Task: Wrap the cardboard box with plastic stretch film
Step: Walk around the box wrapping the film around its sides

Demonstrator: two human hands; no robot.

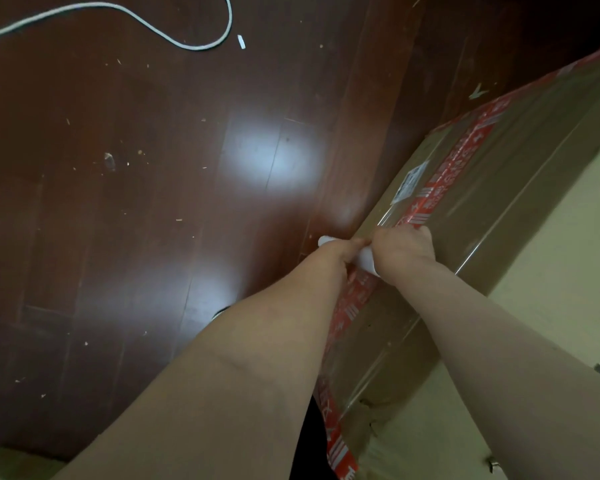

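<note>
A large cardboard box fills the right side, sealed with red printed tape and carrying a small white label. Shiny clear film lies over its side. A white stretch film roll sits at the box's lower edge near the floor. My left hand grips the roll's left part. My right hand grips its right part, against the box. Most of the roll is hidden by my fingers.
Dark red wooden floor spreads left of the box, littered with small scraps. A white cable curves along the top left. A pale surface shows at the right.
</note>
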